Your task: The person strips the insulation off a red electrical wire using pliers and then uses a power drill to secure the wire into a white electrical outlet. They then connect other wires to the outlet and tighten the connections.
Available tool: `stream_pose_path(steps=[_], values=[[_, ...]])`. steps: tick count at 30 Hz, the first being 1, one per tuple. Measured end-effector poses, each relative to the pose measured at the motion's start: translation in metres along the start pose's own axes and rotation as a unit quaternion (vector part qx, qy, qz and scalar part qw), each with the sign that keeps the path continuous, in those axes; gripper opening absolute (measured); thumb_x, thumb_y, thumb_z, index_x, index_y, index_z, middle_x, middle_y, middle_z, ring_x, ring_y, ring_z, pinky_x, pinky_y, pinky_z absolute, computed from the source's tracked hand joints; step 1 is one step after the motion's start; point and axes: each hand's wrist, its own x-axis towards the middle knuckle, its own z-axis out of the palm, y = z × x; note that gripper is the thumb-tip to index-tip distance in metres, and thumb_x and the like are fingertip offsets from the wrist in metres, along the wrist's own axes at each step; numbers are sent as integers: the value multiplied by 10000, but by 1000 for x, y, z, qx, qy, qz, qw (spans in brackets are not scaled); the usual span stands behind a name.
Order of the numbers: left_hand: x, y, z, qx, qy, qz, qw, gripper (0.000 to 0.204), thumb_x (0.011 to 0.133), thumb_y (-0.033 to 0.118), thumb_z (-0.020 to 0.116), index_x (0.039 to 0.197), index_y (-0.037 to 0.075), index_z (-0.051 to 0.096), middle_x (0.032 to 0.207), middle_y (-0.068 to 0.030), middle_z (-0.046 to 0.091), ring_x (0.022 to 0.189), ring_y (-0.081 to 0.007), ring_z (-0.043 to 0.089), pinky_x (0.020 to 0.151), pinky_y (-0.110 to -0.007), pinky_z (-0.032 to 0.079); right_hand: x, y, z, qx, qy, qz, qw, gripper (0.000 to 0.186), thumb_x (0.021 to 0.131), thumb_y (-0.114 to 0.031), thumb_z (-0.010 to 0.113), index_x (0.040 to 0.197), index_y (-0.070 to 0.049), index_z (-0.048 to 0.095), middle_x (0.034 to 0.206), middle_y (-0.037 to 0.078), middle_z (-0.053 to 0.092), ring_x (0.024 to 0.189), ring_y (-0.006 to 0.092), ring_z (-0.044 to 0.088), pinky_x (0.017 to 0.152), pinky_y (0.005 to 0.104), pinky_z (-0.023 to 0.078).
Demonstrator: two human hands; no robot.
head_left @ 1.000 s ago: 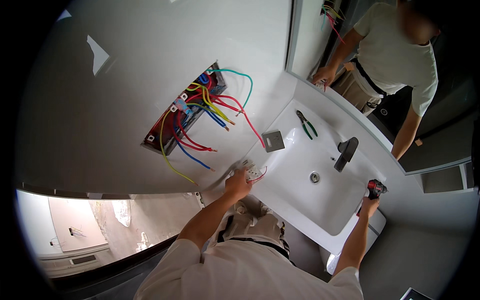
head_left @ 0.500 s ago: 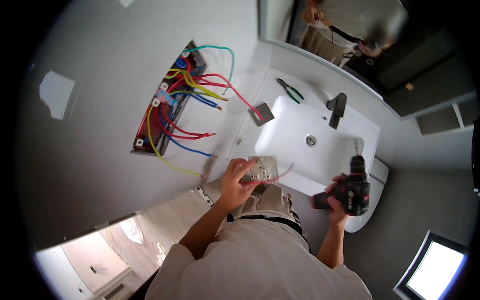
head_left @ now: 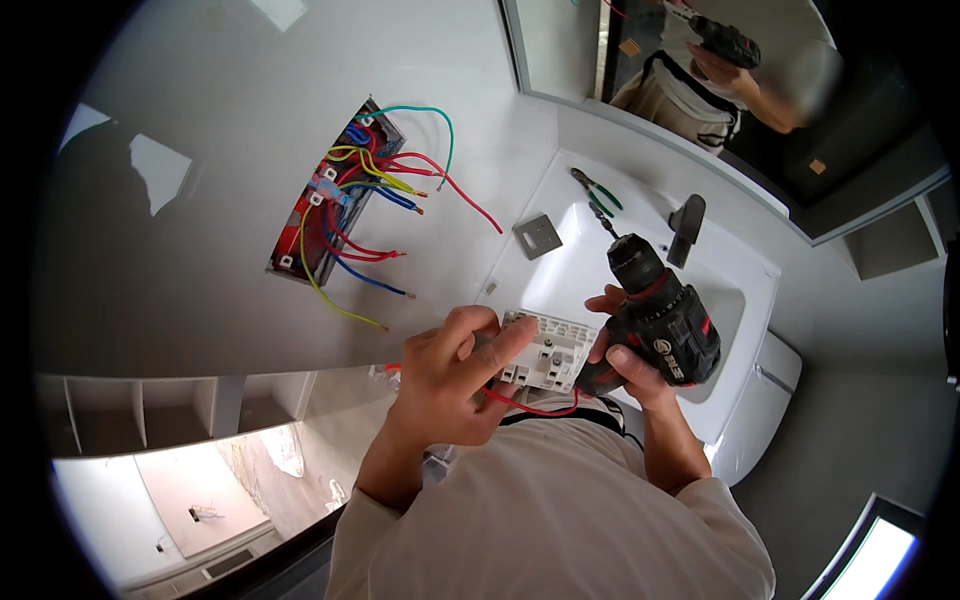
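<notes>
My left hand [head_left: 450, 375] grips a white socket or switch module [head_left: 553, 362], back side up, with a short red wire [head_left: 530, 408] curving beneath it. Close to its right, my right hand [head_left: 636, 372] is wrapped round a black and red cordless drill [head_left: 668, 325], whose bit points up over the white washbasin [head_left: 558, 287]. Beyond them, green-handled pliers [head_left: 605, 192] and a square grey plate [head_left: 538, 236] lie on the basin's ledge. To the upper left, a long wall box [head_left: 298, 235] has several loose red, blue, yellow and green wires hanging out.
A dark tap [head_left: 685, 227] rises from the basin, below a mirror [head_left: 870, 120] showing my reflection. A white toilet [head_left: 770, 405] stands at the right, a lit window or panel [head_left: 870, 560] at bottom right. Shelving cubbies [head_left: 180, 405] and an opening into another room are at lower left.
My right hand has brought the drill up and leftward from the basin's right side, now beside the module. My left hand has turned the module and holds it closer to the drill.
</notes>
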Motion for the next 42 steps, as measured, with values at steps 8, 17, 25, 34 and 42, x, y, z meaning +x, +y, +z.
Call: stream_pose_path(steps=[8, 17, 25, 34, 42], values=[[-3, 18, 26, 39, -9, -73, 997, 662, 529, -2, 845, 1180, 41, 730, 1016, -110, 603, 655, -196, 640, 591, -300, 523, 10, 12, -8, 45, -25, 60, 997, 651, 823, -98, 803, 1401, 2, 520, 1204, 162, 676, 1191, 292, 641, 1013, 454, 522], [1, 14, 38, 50, 26, -97, 994, 693, 510, -54, 846, 1184, 61, 730, 1002, -105, 599, 728, -211, 642, 605, -296, 526, 18, 23, -20, 87, -58, 163, 981, 677, 838, -71, 778, 1445, -9, 485, 1372, 173, 610, 1264, 287, 601, 1068, 455, 499], [1, 14, 29, -64, 49, -187, 979, 775, 589, -132, 853, 1323, 35, 668, 1206, -116, 572, 892, -162, 638, 713, -252, 527, 28, 22, -9, 193, -44, 236, 951, 763, 777, -74, 825, 1459, -26, 487, 1355, 130, 607, 1275, 277, 585, 1087, 469, 482], [-20, -8, 54, -182, 14, -319, 930, 755, 600, -148, 863, 1308, 14, 655, 1153, -81, 682, 763, -75, 644, 564, -193, 493, 21, 11, -18, 28, 1, 188, 982, 563, 825, -56, 794, 1350, -34, 593, 1210, 83, 664, 1090, 213, 650, 951, 391, 530], [-166, -122, 157, -131, 26, -489, 862, 602, 759, -23, 821, 1330, 59, 648, 1100, -60, 710, 942, -124, 650, 683, -263, 501, -72, 33, -176, -432, 284, 57, 854, 640, 813, -153, 868, 1356, -37, 550, 1081, 108, 683, 978, 217, 667, 886, 344, 532]])
